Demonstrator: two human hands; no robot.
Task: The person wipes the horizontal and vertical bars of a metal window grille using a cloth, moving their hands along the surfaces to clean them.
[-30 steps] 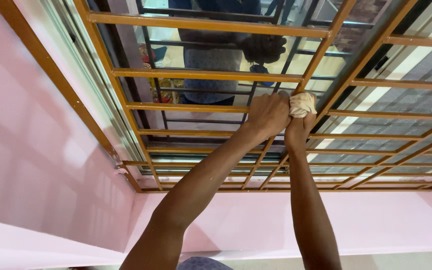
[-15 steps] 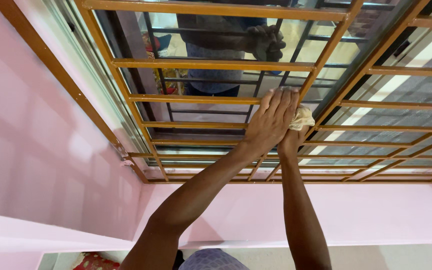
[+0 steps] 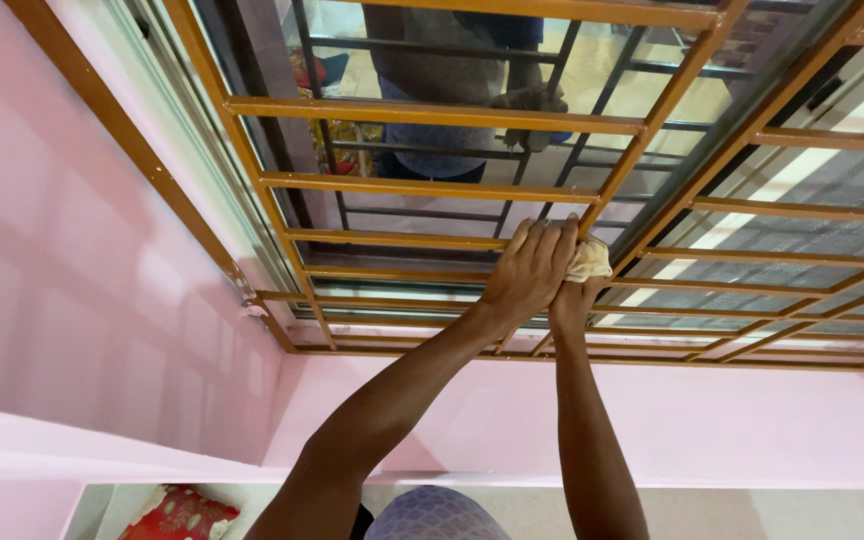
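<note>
Right grip (image 3: 574,296) clenched on pale cloth (image 3: 589,260), left grip (image 3: 529,272) flat over it, orange window grille (image 3: 432,112), pink wall (image 3: 62,270) beside

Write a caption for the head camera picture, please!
Two hands press a pale cloth against an orange window grille.

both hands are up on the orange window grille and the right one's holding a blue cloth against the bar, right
Not quite: the cloth is pale beige, not blue. The head view shows both hands raised to the orange grille, the left hand laid over the bar and the right hand pressing the cloth against it.
</note>
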